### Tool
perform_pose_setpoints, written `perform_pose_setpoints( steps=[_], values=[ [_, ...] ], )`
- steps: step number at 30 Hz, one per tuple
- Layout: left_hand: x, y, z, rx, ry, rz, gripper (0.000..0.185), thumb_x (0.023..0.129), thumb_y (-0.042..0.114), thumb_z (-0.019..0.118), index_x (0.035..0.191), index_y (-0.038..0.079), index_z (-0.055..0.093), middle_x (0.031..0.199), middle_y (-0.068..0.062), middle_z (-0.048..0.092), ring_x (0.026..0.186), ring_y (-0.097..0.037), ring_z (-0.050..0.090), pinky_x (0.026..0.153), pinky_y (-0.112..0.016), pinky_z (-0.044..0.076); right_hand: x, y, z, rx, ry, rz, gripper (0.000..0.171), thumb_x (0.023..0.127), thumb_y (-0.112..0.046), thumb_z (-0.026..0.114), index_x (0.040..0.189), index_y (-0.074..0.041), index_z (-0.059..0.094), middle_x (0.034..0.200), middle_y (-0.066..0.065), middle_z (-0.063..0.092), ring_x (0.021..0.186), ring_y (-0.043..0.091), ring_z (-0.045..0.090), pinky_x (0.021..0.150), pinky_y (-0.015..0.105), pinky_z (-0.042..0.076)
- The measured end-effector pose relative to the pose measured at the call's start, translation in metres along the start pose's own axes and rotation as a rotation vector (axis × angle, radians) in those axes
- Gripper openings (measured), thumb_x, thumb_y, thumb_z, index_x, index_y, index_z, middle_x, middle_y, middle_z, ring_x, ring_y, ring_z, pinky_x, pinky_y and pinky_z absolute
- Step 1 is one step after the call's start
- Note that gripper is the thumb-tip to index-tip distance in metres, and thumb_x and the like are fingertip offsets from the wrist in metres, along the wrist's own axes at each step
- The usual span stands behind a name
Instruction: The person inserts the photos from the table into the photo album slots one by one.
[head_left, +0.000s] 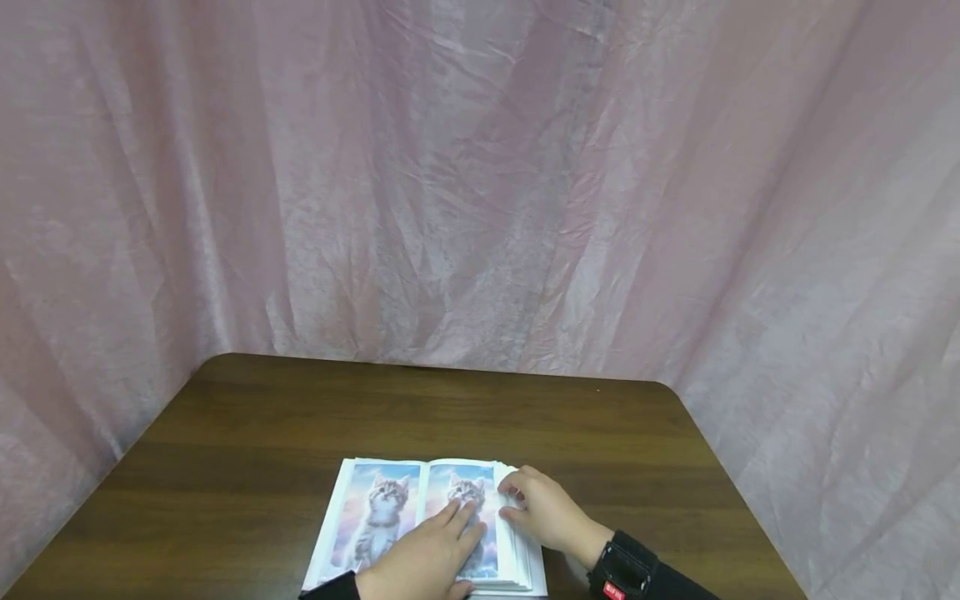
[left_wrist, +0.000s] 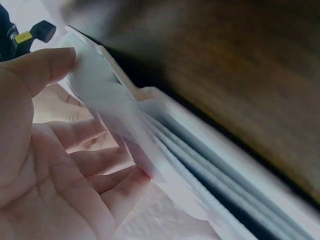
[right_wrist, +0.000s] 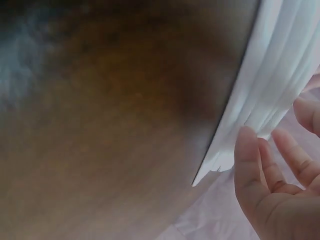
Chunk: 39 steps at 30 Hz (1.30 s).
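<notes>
An open photo album (head_left: 326, 533) lies near the table's front edge, with a kitten picture (head_left: 384, 512) on the left page and a similar one on the right page. My left hand (head_left: 427, 554) rests on the right page with fingers spread, covering part of that kitten; in the left wrist view the left hand (left_wrist: 65, 160) has its fingertips against the page. At the album's right edge, my right hand (head_left: 551, 512) has bent fingers touching the stacked page edges (head_left: 521, 550). The right wrist view shows the right hand (right_wrist: 280, 185) with thumb and fingers apart beside the white pages (right_wrist: 272, 75).
The brown wooden table (head_left: 420, 408) extends behind and to both sides of the album. A pink draped curtain (head_left: 465, 183) hangs beyond its far and side edges. A black wrist strap (head_left: 626, 567) is on the right wrist.
</notes>
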<state>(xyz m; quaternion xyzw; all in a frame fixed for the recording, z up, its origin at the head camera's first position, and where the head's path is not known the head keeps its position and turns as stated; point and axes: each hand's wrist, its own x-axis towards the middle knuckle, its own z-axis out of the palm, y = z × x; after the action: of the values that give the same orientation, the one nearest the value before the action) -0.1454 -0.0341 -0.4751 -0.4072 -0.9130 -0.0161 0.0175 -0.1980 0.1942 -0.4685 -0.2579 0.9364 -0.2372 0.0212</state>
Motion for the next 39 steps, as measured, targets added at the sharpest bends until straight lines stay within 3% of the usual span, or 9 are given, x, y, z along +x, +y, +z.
perform_pose_setpoints(
  steps=[6, 11, 14, 17, 21, 25, 30, 36, 39],
  values=[
    [0.000, 0.001, -0.002, -0.009, 0.051, 0.024, 0.071, 0.089, 0.059, 0.066, 0.138, 0.008, 0.058, 0.145, -0.017, 0.053, 0.131, -0.033, 0.053, 0.100, -0.040, 0.051, -0.003, 0.001, 0.008, -0.017, 0.045, 0.002, 0.024, 0.084, -0.017, 0.080, 0.104, -0.008, 0.071, 0.101, -0.001, 0.063, 0.090, 0.013, 0.062, 0.077, 0.030, 0.055],
    [-0.007, -0.008, -0.019, -0.156, 0.110, 0.013, 0.061, 0.094, 0.051, 0.063, 0.135, 0.006, 0.060, 0.141, -0.015, 0.057, 0.128, -0.028, 0.056, 0.099, -0.043, 0.051, -0.004, 0.001, 0.010, -0.031, 0.047, -0.009, 0.023, 0.084, -0.017, 0.080, 0.104, -0.009, 0.071, 0.101, -0.002, 0.063, 0.089, 0.011, 0.060, 0.076, 0.027, 0.055],
    [-0.015, -0.028, -0.030, -0.273, 0.130, -0.062, 0.052, 0.096, 0.041, 0.065, 0.133, 0.005, 0.061, 0.137, -0.013, 0.060, 0.125, -0.028, 0.058, 0.100, -0.045, 0.050, -0.002, 0.001, 0.009, -0.033, 0.043, -0.010, 0.024, 0.085, -0.018, 0.079, 0.105, -0.008, 0.071, 0.101, -0.003, 0.063, 0.090, 0.011, 0.060, 0.077, 0.028, 0.055],
    [-0.028, -0.057, -0.035, -0.364, 0.159, -0.181, 0.042, 0.096, 0.032, 0.067, 0.127, 0.003, 0.063, 0.131, -0.014, 0.063, 0.119, -0.030, 0.062, 0.098, -0.047, 0.051, -0.002, 0.000, 0.009, -0.029, 0.025, 0.009, 0.023, 0.086, -0.018, 0.079, 0.105, -0.008, 0.071, 0.100, -0.004, 0.062, 0.090, 0.010, 0.059, 0.078, 0.028, 0.054],
    [-0.052, -0.093, -0.032, -0.443, 0.191, -0.426, 0.033, 0.092, 0.023, 0.072, 0.116, 0.001, 0.067, 0.119, -0.015, 0.067, 0.102, -0.029, 0.068, 0.085, -0.045, 0.057, -0.004, -0.001, 0.009, -0.031, 0.017, 0.018, 0.022, 0.086, -0.018, 0.079, 0.104, -0.008, 0.071, 0.099, -0.005, 0.061, 0.089, 0.009, 0.058, 0.078, 0.029, 0.053],
    [-0.075, -0.119, -0.023, -0.527, 0.161, -0.626, 0.030, 0.090, 0.018, 0.072, 0.112, -0.003, 0.066, 0.107, -0.013, 0.068, 0.091, -0.026, 0.069, 0.075, -0.043, 0.058, -0.003, -0.001, 0.009, -0.048, 0.024, 0.013, 0.022, 0.086, -0.019, 0.079, 0.104, -0.009, 0.071, 0.100, -0.005, 0.061, 0.090, 0.008, 0.057, 0.079, 0.030, 0.053],
    [-0.088, -0.136, -0.009, -0.715, 0.097, -0.740, 0.036, 0.092, 0.018, 0.069, 0.115, -0.009, 0.062, 0.106, -0.013, 0.068, 0.095, -0.031, 0.068, 0.078, -0.046, 0.057, -0.002, -0.001, 0.011, -0.057, 0.027, 0.017, 0.022, 0.086, -0.019, 0.080, 0.104, -0.009, 0.071, 0.099, -0.006, 0.061, 0.089, 0.007, 0.057, 0.080, 0.030, 0.053],
    [-0.088, -0.137, -0.003, -1.071, 0.138, -0.825, 0.040, 0.093, 0.006, 0.066, 0.121, -0.020, 0.052, 0.111, -0.023, 0.061, 0.094, -0.028, 0.067, 0.074, -0.039, 0.060, -0.002, -0.002, 0.011, -0.062, 0.038, 0.007, 0.022, 0.084, -0.017, 0.081, 0.102, -0.009, 0.071, 0.097, -0.004, 0.062, 0.088, 0.009, 0.057, 0.078, 0.031, 0.052],
    [-0.091, -0.139, -0.001, -1.150, 0.118, -0.834, 0.045, 0.094, 0.008, 0.066, 0.125, -0.021, 0.050, 0.114, -0.025, 0.061, 0.099, -0.030, 0.066, 0.078, -0.041, 0.059, -0.002, -0.001, 0.010, -0.053, 0.031, 0.013, 0.022, 0.085, -0.018, 0.080, 0.102, -0.009, 0.071, 0.098, -0.005, 0.062, 0.088, 0.008, 0.057, 0.078, 0.030, 0.052]
  ],
)
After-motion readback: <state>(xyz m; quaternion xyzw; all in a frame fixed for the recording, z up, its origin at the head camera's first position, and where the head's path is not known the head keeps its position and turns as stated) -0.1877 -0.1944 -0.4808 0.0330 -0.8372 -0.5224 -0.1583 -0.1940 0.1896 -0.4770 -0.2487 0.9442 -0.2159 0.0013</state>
